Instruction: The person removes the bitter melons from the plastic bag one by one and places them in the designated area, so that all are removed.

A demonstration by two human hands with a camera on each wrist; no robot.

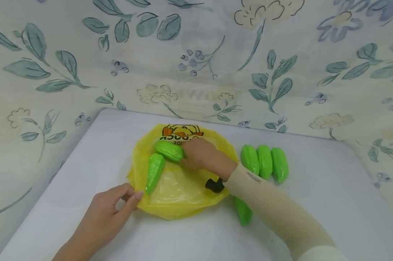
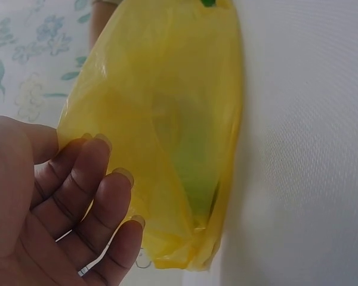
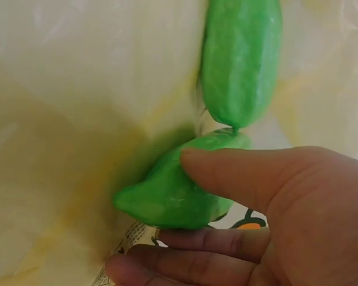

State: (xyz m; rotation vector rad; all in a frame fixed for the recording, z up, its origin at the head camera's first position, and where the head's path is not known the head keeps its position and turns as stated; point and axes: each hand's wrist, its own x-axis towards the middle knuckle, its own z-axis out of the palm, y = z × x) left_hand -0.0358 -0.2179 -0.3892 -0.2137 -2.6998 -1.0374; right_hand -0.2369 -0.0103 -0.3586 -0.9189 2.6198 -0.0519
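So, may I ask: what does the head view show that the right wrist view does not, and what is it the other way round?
Only the head view: the left hand holding the edge of the yellow bag, the row of three green pieces on the white table, the black object and the right arm's sleeve.

Only the right wrist view: the thumb of the right hand lying across a green piece, whose pointed end shows clearly.

Both: the right hand, some green pieces, the bag and part of its print.
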